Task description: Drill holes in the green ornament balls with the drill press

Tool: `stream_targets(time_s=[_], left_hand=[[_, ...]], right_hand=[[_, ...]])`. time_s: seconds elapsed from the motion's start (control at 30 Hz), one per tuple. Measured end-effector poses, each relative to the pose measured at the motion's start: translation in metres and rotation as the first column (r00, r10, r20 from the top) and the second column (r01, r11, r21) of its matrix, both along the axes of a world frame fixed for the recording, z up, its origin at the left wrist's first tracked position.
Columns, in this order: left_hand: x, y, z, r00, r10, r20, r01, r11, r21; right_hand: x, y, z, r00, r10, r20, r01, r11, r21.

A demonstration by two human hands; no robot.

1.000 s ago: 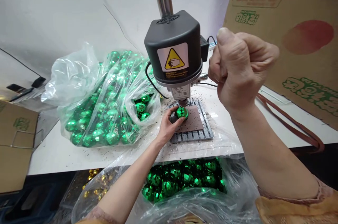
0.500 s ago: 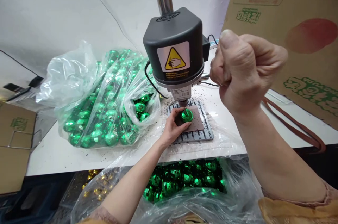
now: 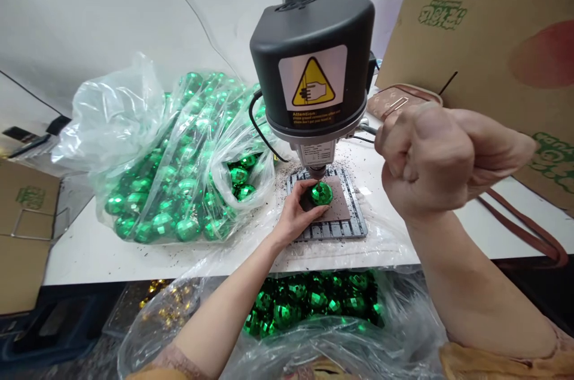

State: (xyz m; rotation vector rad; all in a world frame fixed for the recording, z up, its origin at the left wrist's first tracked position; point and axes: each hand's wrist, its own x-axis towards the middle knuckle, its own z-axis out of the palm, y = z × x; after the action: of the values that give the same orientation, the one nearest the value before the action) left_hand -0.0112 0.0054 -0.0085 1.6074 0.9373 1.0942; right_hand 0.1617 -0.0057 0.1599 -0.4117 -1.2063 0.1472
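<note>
Faceted green ball (image 3: 321, 193) on the brown pad (image 3: 339, 208) of a slotted base plate (image 3: 334, 229), which stands near the front edge of the worktop (image 3: 112, 260), about midway along it. The ball sits directly under the spindle tip (image 3: 317, 172) of the bench press head (image 3: 311, 63). The left hand (image 3: 293, 218) is clamped on the ball from the left, thumb and fingers wrapping its side, apparently to keep a round thing from rolling while staying clear of the tip above. The right hand (image 3: 442, 156) is a tight fist at the head's right side, closed on the thin feed lever (image 3: 368, 128); the grip itself is hidden inside the fist. A bag of green balls (image 3: 179, 159) lies just left of the plate, its open mouth within short reach of the left hand. A second bag (image 3: 314, 302) hangs below the front edge. A cardboard box (image 3: 493, 27) leans along the rear right, so free room lies mainly in front of the plate and on the bare strip to its right.
</note>
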Motion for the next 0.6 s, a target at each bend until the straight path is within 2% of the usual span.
stream_targets(time_s=[0.23, 0.4, 0.53, 0.6], left_hand=[[0.0, -0.001, 0.001, 1.0, -0.005, 0.004, 0.005, 1.0, -0.015], [0.0, -0.001, 0.001, 1.0, -0.005, 0.014, 0.005, 1.0, -0.018], [0.0, -0.001, -0.002, 1.0, -0.001, 0.016, 0.002, 1.0, -0.017], [-0.001, -0.001, -0.003, 1.0, -0.005, 0.02, 0.005, 1.0, -0.024]], right_hand=[[0.005, -0.006, -0.009, 0.999, -0.004, 0.053, 0.007, 0.999, -0.053], [0.006, -0.005, -0.016, 0.997, -0.004, 0.071, 0.0, 0.999, 0.052], [0.011, -0.002, -0.02, 0.965, -0.076, 0.253, 0.049, 0.993, 0.111], [0.011, 0.0, -0.022, 0.967, -0.055, 0.247, 0.013, 0.986, 0.167]])
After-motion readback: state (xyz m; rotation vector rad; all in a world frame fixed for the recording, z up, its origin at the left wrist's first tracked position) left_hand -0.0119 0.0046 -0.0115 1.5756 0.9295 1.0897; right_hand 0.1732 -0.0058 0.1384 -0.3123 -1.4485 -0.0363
